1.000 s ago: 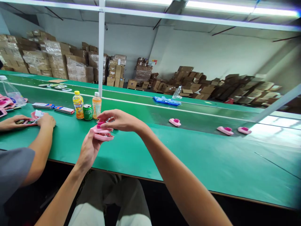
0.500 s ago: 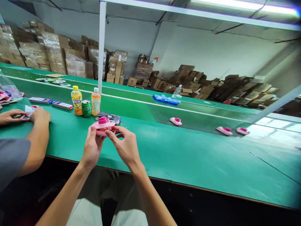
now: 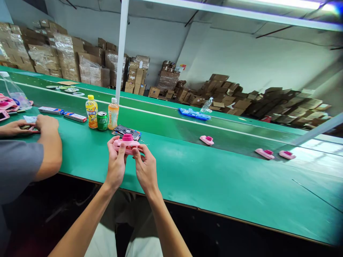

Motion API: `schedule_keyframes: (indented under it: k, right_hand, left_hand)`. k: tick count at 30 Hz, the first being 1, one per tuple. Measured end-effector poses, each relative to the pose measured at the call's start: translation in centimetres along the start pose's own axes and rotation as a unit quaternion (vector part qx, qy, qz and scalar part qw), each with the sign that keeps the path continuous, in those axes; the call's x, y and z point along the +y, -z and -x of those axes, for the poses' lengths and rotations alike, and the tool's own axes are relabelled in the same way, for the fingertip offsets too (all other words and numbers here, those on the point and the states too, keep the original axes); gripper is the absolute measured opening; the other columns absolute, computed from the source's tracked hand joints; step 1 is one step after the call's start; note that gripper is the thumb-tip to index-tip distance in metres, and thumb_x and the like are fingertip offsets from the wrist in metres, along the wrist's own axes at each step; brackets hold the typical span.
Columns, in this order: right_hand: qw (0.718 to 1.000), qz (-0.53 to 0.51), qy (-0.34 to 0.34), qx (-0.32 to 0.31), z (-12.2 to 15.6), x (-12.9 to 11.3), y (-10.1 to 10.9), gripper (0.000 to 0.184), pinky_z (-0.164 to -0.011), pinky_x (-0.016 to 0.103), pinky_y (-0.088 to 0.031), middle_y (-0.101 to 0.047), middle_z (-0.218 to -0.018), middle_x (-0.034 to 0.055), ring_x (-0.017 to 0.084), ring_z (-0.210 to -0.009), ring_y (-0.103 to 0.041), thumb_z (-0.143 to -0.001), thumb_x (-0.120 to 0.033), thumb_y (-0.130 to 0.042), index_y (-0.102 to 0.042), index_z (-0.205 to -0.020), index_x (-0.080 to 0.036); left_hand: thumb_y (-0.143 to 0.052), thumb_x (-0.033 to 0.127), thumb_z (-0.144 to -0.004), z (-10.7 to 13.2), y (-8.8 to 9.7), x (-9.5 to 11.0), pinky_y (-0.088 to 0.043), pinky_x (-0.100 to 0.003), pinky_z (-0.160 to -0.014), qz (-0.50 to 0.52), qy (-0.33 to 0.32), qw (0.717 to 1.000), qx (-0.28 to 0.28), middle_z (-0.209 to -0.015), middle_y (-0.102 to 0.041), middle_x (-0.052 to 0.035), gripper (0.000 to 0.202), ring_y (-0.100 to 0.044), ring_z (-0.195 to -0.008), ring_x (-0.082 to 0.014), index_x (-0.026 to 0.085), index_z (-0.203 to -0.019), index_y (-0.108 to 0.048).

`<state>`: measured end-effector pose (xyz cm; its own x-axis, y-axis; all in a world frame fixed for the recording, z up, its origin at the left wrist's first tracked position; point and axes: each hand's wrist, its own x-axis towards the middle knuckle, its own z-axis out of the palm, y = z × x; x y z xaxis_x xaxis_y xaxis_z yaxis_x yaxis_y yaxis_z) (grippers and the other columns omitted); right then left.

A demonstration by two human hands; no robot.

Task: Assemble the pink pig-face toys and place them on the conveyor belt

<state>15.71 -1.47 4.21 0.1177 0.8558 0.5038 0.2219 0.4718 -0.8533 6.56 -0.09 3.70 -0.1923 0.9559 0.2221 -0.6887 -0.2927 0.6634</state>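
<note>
Pink part [image 3: 125,145] between left hand [image 3: 116,166] and right hand [image 3: 145,170].

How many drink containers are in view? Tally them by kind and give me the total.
Clear plastic bottles: 2
Coloured drink bottles: 2
Green drink can: 1
Total: 5

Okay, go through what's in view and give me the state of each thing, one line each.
Left hand, gripping the pink plastic piece
Right hand, gripping its other side
Pink plastic piece, held up between both hands
Yellow juice bottle, upright, capped
Orange drink bottle, upright, capped
Green can, upright
Black packet, lying flat
Loose pink piece, lying on the green belt
</note>
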Motion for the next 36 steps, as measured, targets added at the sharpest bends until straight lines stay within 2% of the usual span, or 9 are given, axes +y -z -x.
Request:
schedule_keyframes:
  k: [6, 10, 12, 16, 23, 26, 30, 33, 36]
  right_hand:
    - [0.990, 0.052, 0.065, 0.115, 1.7, 2.1, -0.6, 0.033, -0.090, 0.038, -0.054, -0.069, -0.113, 0.0089, 0.022, -0.107, -0.064, -0.100, -0.049, -0.054, -0.071, -0.097, -0.021]
    - [0.987, -0.024, 0.036, 0.157, 2.4, 3.0, -0.7, 0.030, -0.081, 0.035, -0.057, -0.070, -0.113, 0.0098, 0.021, -0.101, -0.067, -0.099, -0.047, -0.055, -0.066, -0.110, -0.020]
    - [0.989, -0.047, 0.006, 0.137, 2.4, 2.8, -0.3, 0.033, -0.081, 0.033, -0.057, -0.070, -0.111, 0.0091, 0.020, -0.100, -0.067, -0.097, -0.048, -0.058, -0.064, -0.113, -0.020]
    - [0.997, -0.043, -0.064, 0.000, 2.2, 1.4, 1.2, 0.027, -0.087, 0.031, -0.057, -0.071, -0.103, 0.0054, 0.019, -0.099, -0.068, -0.092, -0.047, -0.065, -0.066, -0.095, -0.020]
    - [0.985, 0.023, -0.160, -0.063, 2.7, 1.7, 4.3, 0.034, -0.079, 0.029, -0.057, -0.070, -0.090, 0.0028, 0.018, -0.087, -0.069, -0.082, -0.052, -0.073, -0.062, -0.088, -0.021]
    - [0.980, 0.075, -0.171, -0.063, 1.2, 3.8, 7.7, 0.040, -0.078, 0.032, -0.057, -0.072, -0.092, 0.0058, 0.021, -0.088, -0.070, -0.080, -0.058, -0.071, -0.063, -0.090, -0.020]
    - [0.960, 0.249, -0.127, 0.019, -4.3, 9.1, 13.5, 0.051, -0.079, 0.037, -0.057, -0.073, -0.091, 0.0094, 0.023, -0.085, -0.070, -0.076, -0.069, -0.066, -0.062, -0.092, -0.020]
    - [0.927, 0.343, -0.118, 0.100, -10.2, 14.2, 16.8, 0.061, -0.079, 0.040, -0.055, -0.073, -0.095, 0.0150, 0.026, -0.084, -0.069, -0.072, -0.074, -0.061, -0.060, -0.100, -0.019]
    - [0.906, 0.379, -0.132, 0.134, -16.0, 18.9, 18.6, 0.062, -0.084, 0.042, -0.051, -0.072, -0.102, 0.0217, 0.029, -0.089, -0.068, -0.076, -0.070, -0.057, -0.056, -0.107, -0.016]
  left_hand:
    - [-0.071, 0.038, -0.090, 0.2, -0.1, 0.2, -0.057, -0.022, -0.075, 0.032, 0.047, 0.998, 0.003, -0.102, -0.069, -0.0010, 0.035, -0.070, -0.083, -0.0120, 0.025, -0.114, -0.049]
    - [-0.071, 0.042, -0.090, 0.1, 0.8, 0.3, -0.058, -0.026, -0.078, 0.007, 0.071, 0.997, -0.021, -0.104, -0.068, -0.0019, 0.038, -0.070, -0.086, -0.0139, 0.025, -0.115, -0.047]
    - [-0.073, 0.044, -0.088, 0.0, 1.5, 0.3, -0.058, -0.025, -0.080, -0.009, 0.084, 0.996, -0.038, -0.107, -0.067, -0.0018, 0.042, -0.069, -0.089, -0.0137, 0.025, -0.115, -0.048]
    - [-0.077, 0.050, -0.085, 0.4, 2.9, -0.2, -0.056, -0.022, -0.081, -0.055, 0.110, 0.990, -0.061, -0.118, -0.062, -0.0022, 0.048, -0.067, -0.096, -0.0129, 0.026, -0.116, -0.049]
    - [-0.046, 0.065, -0.098, 0.8, 5.8, -1.6, -0.048, -0.043, -0.111, -0.201, 0.200, 0.938, -0.197, -0.151, -0.047, -0.0145, 0.056, -0.059, -0.130, -0.0263, 0.026, -0.137, -0.039]
    - [-0.042, 0.062, -0.100, -0.6, 9.3, -1.3, -0.040, -0.050, -0.118, -0.361, 0.153, 0.885, -0.251, -0.160, -0.040, -0.0121, 0.059, -0.043, -0.146, -0.0298, 0.030, -0.149, -0.034]
    - [-0.048, 0.061, -0.097, -2.1, 14.0, -0.9, -0.034, -0.056, -0.121, -0.641, -0.037, 0.736, -0.214, -0.151, -0.054, -0.0118, 0.059, -0.040, -0.148, -0.0347, 0.025, -0.143, -0.051]
    - [-0.043, 0.058, -0.099, -2.0, 15.1, -1.3, -0.046, -0.054, -0.113, -0.735, -0.136, 0.638, -0.186, -0.142, -0.062, -0.0115, 0.055, -0.053, -0.138, -0.0335, 0.023, -0.138, -0.058]
    - [-0.045, 0.056, -0.098, -1.8, 15.2, -2.0, -0.056, -0.048, -0.102, -0.777, -0.188, 0.580, -0.158, -0.138, -0.066, -0.0105, 0.052, -0.064, -0.125, -0.0316, 0.022, -0.133, -0.063]
